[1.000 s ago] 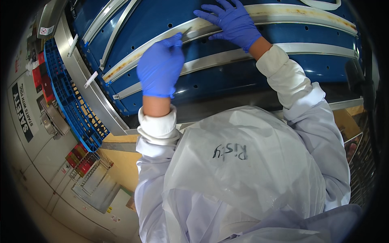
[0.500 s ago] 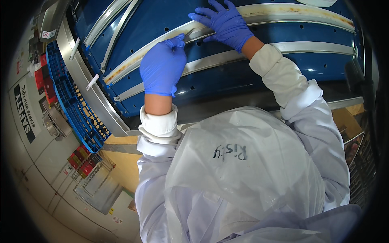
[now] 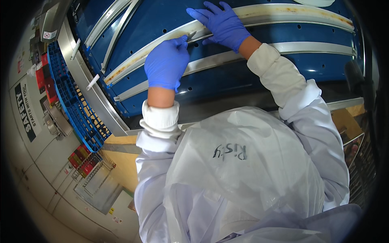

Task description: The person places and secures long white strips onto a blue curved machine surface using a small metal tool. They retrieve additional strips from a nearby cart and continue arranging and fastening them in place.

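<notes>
A long pale rail (image 3: 275, 13) with rusty brown stains runs across a blue surface (image 3: 283, 34) dotted with small holes. My left hand (image 3: 166, 62), in a blue glove, is closed in a pinch over its near edge. From those fingers sticks out a small pointed metal blade (image 3: 192, 35), its tip at the rail; the rest of it is hidden in the glove. To the right, my right hand (image 3: 223, 26), gloved likewise, lies over the rail with fingers spread, the thumb on the near side.
A second metal rail (image 3: 312, 47) lies nearer me, and two more strips (image 3: 107, 22) stand at the far left. A steel frame (image 3: 95, 87) with white pegs borders the left side. Beyond it is a blue plastic pallet (image 3: 81, 109). A round white object (image 3: 317, 2) sits at the top.
My left hand has shifted slightly right and away from me along the rail, carrying the blade. My right hand has moved a little left, its fingers still spread.
</notes>
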{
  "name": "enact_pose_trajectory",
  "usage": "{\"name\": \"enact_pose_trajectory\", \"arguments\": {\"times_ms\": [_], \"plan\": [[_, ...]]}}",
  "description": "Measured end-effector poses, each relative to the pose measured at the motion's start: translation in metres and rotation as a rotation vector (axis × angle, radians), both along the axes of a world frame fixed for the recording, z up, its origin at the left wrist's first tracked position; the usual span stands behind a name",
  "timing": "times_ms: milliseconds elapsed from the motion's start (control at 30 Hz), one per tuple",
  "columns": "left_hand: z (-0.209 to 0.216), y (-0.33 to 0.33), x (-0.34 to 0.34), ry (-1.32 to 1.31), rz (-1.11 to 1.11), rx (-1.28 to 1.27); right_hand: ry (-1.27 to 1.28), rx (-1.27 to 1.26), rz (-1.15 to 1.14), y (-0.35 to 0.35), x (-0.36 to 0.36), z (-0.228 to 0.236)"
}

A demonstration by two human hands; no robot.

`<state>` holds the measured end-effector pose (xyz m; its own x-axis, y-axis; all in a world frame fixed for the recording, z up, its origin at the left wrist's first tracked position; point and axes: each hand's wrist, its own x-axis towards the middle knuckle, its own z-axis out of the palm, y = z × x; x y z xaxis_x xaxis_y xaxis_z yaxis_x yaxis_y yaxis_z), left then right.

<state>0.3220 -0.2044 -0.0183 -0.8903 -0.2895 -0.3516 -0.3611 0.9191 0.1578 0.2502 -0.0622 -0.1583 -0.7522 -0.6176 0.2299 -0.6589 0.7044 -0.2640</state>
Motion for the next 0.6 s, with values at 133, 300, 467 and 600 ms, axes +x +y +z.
{"name": "enact_pose_trajectory", "arguments": {"times_ms": [133,300,467,600], "plan": [[-0.014,-0.001,0.003,0.054,-0.022,-0.037,-0.025,0.041,0.026,0.001,0.001,0.002],[0.001,-0.003,-0.003,-0.029,-0.010,0.001,-0.042,0.011,0.023,0.003,-0.004,-0.003],[-0.012,-0.007,0.001,-0.052,0.019,-0.079,-0.091,0.020,0.034,0.003,0.000,0.004],[-0.003,-0.013,0.003,-0.023,0.016,-0.020,-0.080,0.030,0.030,0.002,-0.003,0.002]]}}
